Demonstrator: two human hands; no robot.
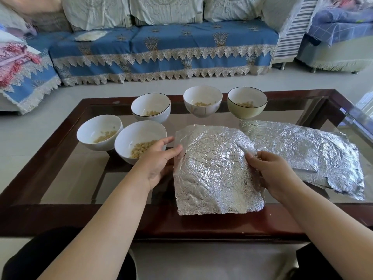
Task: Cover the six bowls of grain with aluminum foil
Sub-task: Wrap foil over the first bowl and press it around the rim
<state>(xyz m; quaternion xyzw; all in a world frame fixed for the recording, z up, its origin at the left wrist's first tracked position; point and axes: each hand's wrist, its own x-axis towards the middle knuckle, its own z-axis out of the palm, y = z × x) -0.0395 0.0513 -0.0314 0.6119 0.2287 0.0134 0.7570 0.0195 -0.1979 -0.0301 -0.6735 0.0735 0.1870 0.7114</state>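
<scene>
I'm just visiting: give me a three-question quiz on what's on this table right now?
1. True or false: one bowl is already covered with foil.
2. How many bowls show?
3. What do both hands hold? A) a bowl B) a foil sheet C) a spoon

Key:
1. False; the nearest bowl and the rest stand open.
2. Five.
3. B; the left hand and the right hand hold the foil sheet by its sides.

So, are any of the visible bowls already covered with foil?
No: all five bowls in view, such as the nearest bowl, stand open with grain showing, and the foil sheet is held between both hands above the table.
</scene>
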